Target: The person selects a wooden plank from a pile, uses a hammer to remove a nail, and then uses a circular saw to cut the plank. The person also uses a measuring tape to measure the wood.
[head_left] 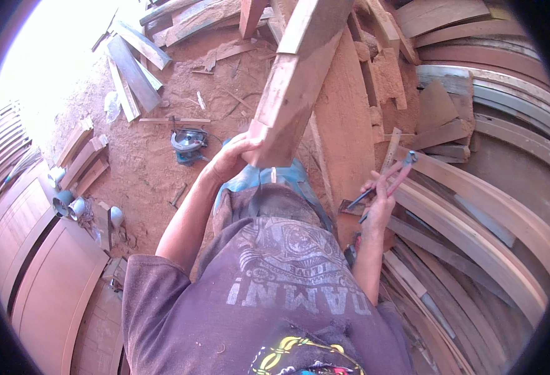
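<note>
A thick wooden beam [293, 94] slants from the top of the view down to just in front of my body. My left hand [230, 157] is closed on the left side of its near end, fingers over the edge and part of the palm hidden. Off to the right, my right hand [380, 199] grips a pair of red-handled pincers [403, 170]. Their metal head points up and away, clear of the beam, and the dark handle ends stick out at the left of my fist.
A blue circular saw [188, 147] and a hammer [178, 195] lie on the sawdust-covered ground at left. Long planks [475, 212] are stacked along the right. Wooden panels [59, 281] and several metal cups [62, 201] stand at lower left. Offcuts [134, 69] lie farther off.
</note>
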Action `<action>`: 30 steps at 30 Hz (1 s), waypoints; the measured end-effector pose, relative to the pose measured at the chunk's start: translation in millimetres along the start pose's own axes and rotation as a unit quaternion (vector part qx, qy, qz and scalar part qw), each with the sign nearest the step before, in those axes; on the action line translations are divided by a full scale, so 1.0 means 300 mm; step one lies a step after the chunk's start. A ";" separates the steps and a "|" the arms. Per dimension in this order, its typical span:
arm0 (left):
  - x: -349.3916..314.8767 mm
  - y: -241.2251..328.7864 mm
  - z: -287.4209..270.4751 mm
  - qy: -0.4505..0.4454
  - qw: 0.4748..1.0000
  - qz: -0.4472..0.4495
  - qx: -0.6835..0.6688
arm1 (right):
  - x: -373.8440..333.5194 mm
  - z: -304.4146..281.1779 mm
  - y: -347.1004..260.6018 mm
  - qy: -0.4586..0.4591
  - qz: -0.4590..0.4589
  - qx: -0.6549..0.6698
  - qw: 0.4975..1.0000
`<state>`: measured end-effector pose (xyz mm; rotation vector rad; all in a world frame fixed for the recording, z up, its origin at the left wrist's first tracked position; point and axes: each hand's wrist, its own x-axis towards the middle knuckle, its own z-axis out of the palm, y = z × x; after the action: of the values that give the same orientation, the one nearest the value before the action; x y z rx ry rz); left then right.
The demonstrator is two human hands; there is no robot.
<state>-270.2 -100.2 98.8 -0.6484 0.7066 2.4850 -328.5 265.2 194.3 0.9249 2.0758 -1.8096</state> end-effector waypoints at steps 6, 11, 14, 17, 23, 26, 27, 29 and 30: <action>-0.051 0.090 0.003 0.128 0.980 0.068 0.136 | -0.091 0.115 0.014 -0.046 -0.007 -0.079 0.996; -0.058 0.108 -0.010 0.108 0.983 0.043 0.140 | -0.130 0.169 0.033 -0.073 -0.022 -0.074 0.994; -0.075 0.179 0.083 0.095 0.970 0.056 0.219 | -0.131 0.193 0.043 -0.114 -0.027 -0.077 0.990; -0.101 0.253 0.209 0.077 0.957 0.058 0.274 | -0.083 0.257 0.009 -0.205 0.059 -0.067 0.975; -0.129 0.425 0.390 -0.008 0.956 0.117 0.270 | -0.165 0.568 -0.308 -0.340 -0.098 0.182 0.917; -0.156 0.482 0.438 -0.058 0.953 0.167 0.247 | -0.184 0.577 -0.394 -0.318 -0.088 0.231 0.915; -0.163 0.500 0.464 -0.075 0.948 0.185 0.248 | -0.180 0.579 -0.421 -0.313 -0.094 0.238 0.915; -0.148 0.503 0.474 -0.111 0.950 0.213 0.199 | -0.160 0.587 -0.478 -0.307 -0.104 0.245 0.914; -0.144 0.496 0.469 -0.123 0.951 0.219 0.180 | -0.153 0.586 -0.482 -0.301 -0.100 0.244 0.916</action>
<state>-361.9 -144.2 281.6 -0.0424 1.2741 2.6481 -418.3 78.9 299.8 0.1732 1.3974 -2.3903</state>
